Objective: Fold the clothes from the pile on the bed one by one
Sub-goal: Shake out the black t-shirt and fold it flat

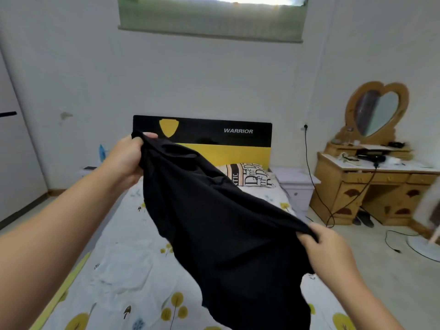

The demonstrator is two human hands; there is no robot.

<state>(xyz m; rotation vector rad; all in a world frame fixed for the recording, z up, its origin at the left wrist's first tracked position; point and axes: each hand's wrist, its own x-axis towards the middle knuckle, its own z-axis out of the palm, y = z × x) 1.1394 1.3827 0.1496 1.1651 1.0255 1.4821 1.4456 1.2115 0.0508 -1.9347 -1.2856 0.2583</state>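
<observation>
— Two hands on it?
— Yes. The left hand (127, 154) grips one edge of the black garment (221, 229) high up, fingers curled round the cloth; the right hand (327, 246) pinches the other edge lower down.
— Where does it hang?
— In the air above the bed (123, 277), stretched slantwise between the hands, its bottom drooping.
— A shirt?
— Perhaps; the folds hide its shape. A patterned pillow (250, 175) lies by the headboard (226, 134), a dresser (371, 186) stands at the right.

white walls | blind-covered window (212, 17) | heart-mirror wooden dresser (373, 177) | pale floor (371, 258)
</observation>
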